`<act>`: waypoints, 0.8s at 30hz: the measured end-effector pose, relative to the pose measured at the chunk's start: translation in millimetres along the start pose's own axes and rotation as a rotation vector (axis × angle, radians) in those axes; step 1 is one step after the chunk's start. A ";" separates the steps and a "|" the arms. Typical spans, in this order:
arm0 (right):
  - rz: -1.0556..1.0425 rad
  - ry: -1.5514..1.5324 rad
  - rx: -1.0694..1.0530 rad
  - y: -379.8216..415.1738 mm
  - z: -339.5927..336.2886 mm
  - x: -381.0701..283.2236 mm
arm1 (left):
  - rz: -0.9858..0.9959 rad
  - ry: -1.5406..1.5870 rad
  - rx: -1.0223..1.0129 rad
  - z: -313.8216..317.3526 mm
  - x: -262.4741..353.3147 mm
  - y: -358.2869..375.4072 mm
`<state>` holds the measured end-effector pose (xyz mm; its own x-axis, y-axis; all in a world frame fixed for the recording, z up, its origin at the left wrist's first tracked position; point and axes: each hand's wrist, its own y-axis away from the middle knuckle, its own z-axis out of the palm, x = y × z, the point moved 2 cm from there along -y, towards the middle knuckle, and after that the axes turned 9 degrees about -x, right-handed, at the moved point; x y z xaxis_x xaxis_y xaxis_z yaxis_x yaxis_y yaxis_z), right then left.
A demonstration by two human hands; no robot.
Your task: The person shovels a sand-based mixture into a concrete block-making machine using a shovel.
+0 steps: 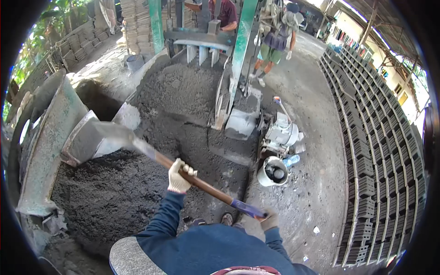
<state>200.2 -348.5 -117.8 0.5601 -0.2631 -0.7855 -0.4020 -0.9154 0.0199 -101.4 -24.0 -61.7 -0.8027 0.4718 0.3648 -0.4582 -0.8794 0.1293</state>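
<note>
My left hand [180,175], in a pale knit glove, is wrapped around the wooden shaft of a shovel [208,191]. My right hand [268,219], gloved too, grips the purple end of its handle. The shaft slants up to the left, and the metal blade, blurred by motion, hovers beside a metal chute. No load can be made out on the blade. Below it lies a heap of dark, damp, grainy mix [105,201]. Another bed of grey mix [183,91] fills the area ahead, beneath a machine with a green frame [241,41].
A rusty drum [50,142] stands at left beside a dark pit [101,98]. At right are a motor [280,130], a bucket [272,171] and long racks of grey blocks [366,183]. One person [274,41] stands near the machine; another is behind it.
</note>
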 end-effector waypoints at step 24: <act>-0.120 0.501 -0.014 -90.4 80.9 -192.9 | 0.143 -0.577 -0.846 221.4 159.8 194.5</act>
<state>69.9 -190.4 -18.1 0.8814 -0.2664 -0.3900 -0.3059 -0.9512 -0.0415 -234.2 -133.7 225.8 -0.6676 0.0678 0.7414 -0.6705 -0.4876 -0.5592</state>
